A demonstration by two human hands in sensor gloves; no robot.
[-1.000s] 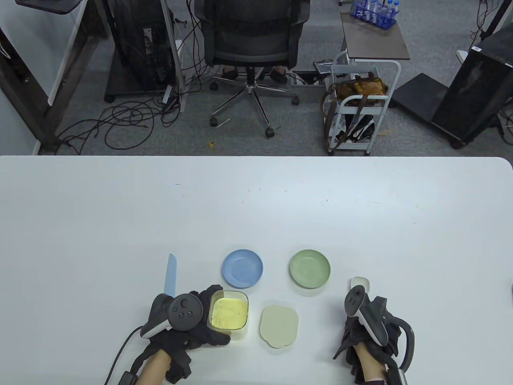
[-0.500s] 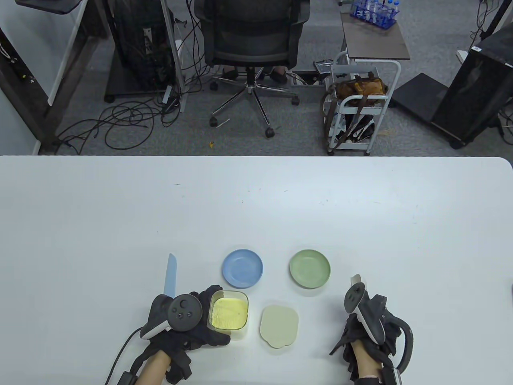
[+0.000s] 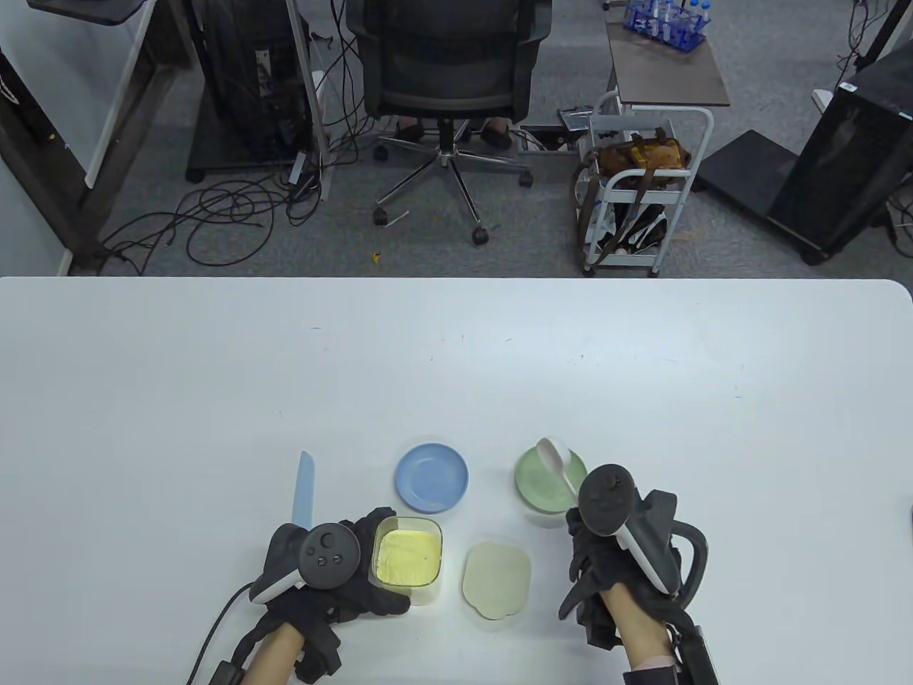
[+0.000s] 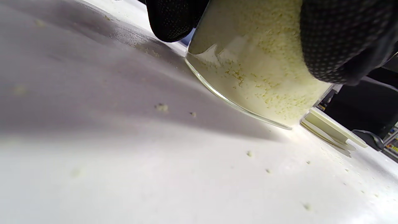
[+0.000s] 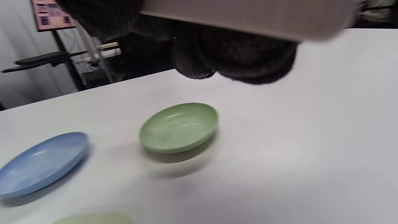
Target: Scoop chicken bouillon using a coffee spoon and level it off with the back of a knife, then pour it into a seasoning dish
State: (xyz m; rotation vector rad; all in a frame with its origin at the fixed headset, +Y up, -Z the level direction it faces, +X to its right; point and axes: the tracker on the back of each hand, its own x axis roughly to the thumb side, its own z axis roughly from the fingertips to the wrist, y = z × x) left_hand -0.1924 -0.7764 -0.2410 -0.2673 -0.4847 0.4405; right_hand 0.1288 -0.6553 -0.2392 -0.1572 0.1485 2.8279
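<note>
Right hand [image 3: 613, 564]: grips white coffee spoon [image 3: 555, 460], bowl over green seasoning dish [image 3: 546, 489]. Left hand [image 3: 335, 571]: clasps glass tub of chicken bouillon [image 3: 408, 555] (lid [image 3: 497, 579] alongside). Blue knife [image 3: 304, 491]: on table

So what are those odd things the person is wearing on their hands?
Both hands, left and right, wear black knitted gloves with a dotted texture. A dark grey and white controller-like tracker with round buttons sits on each hand's back. Black cables trail along bare forearms.
</note>
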